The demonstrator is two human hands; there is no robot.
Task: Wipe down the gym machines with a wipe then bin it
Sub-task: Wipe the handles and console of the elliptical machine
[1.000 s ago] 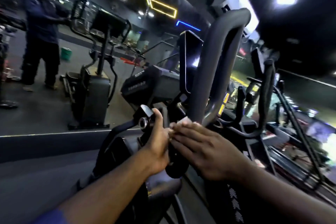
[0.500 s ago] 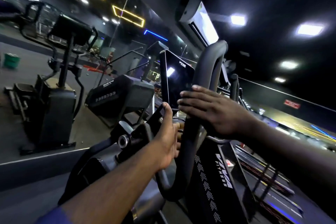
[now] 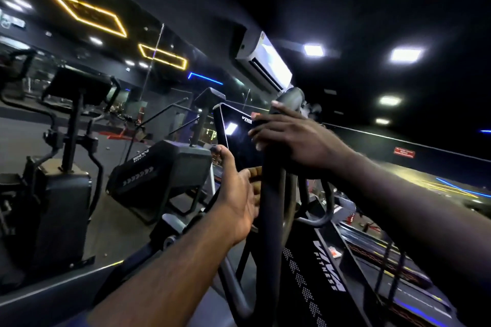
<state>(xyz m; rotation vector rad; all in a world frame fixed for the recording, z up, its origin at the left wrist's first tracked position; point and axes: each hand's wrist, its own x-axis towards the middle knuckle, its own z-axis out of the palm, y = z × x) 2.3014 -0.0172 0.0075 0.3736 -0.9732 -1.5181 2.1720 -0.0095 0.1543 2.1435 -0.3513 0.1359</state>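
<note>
The room is a dim gym with a grey floor [image 3: 114,220] and a black ceiling set with square white light panels [image 3: 405,54], thin yellow angular light outlines [image 3: 162,52] and a white boxy wall air conditioner [image 3: 265,61]. A dark upright stepper machine [image 3: 63,194] stands to the left.

In front rises the machine's matte black tubular handlebar [image 3: 271,207], smooth and curved. Just behind it are a glossy black flat console screen [image 3: 236,135] and, lower down, a black side panel with white "VIVA FITNESS" lettering [image 3: 326,260].

The right hand [image 3: 300,141] sits near the top end of the handlebar, fingers folded across it and thumb above, gripping it. The left hand [image 3: 239,194] is lower on the same bar, thumb raised and fingers curled against the tube. The wipe cannot be made out; if it is anywhere, it is hidden under the right hand.

A second earlier the right hand lay low on the bar beside the left, with a white edge of wipe showing at its fingertips. It has since slid up the tube, while the left hand has stayed put.
</note>
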